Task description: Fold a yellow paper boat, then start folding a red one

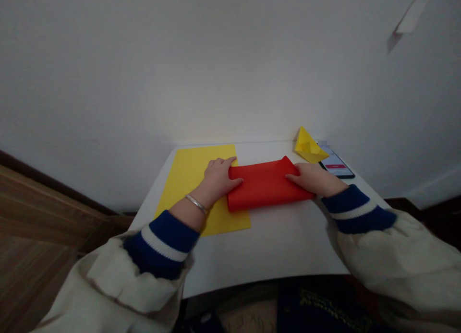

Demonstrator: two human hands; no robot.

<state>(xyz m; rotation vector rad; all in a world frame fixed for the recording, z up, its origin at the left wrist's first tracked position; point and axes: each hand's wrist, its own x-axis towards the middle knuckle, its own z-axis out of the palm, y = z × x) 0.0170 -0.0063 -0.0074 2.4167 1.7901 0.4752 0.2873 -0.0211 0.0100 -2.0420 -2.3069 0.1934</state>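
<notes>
A sheet of red paper (264,185), bent over on itself, lies between my two hands above the white table. My left hand (220,177) grips its left edge, thumb on top and the other fingers behind. At the right end, my right hand (306,176) holds the paper with its thumb on the upper face; its other fingers are hidden. One corner of the red paper sticks up near the right thumb. Partly under the left hand and the red paper is a flat yellow sheet of paper (190,174).
A folded yellow paper boat (309,148) stands at the table's back right, against a phone (336,165) with its screen lit. The white table (266,251) meets a plain wall (230,64) at the back. Wooden furniture (39,218) is at the left.
</notes>
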